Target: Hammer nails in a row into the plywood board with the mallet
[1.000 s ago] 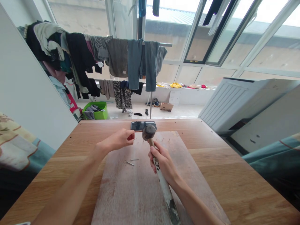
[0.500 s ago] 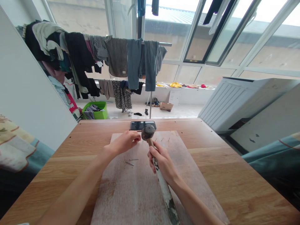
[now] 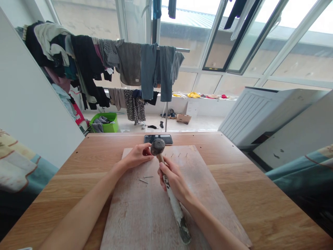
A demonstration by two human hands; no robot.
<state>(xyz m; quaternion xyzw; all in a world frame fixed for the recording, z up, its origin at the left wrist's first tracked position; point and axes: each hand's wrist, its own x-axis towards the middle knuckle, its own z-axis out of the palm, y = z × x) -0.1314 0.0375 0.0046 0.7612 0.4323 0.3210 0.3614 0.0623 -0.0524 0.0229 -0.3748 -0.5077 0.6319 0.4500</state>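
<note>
Nail-setting step, judging by the pose. Left hand (image 3: 137, 157) fingers are pinching what looks like a small nail, mostly hidden, at frame centre on the pale worn wooden board (image 3: 145, 215). Right hand (image 3: 173, 180) is gripping the dark round-headed mallet (image 3: 158, 147), its head hovering just beside the pinch. Next move likely calls for a light tap clear of fingertips.

Left arm: I have it bare, stretched forward from the lower left, forearm running diagonally up toward the middle.
Left hand (image 3: 137, 156): palm down, wrist low, fingers curled in with the fingertips (image 3: 148, 157) pinched together at the far end.
Right arm: bare too, it enters from the lower right and angles up toward the centre.
Right hand (image 3: 173, 180): I keep a closed grip, fingers wrapped round, knuckles facing left, thumb on top.
Spacing: my two hands sit near each other, not touching.
</note>
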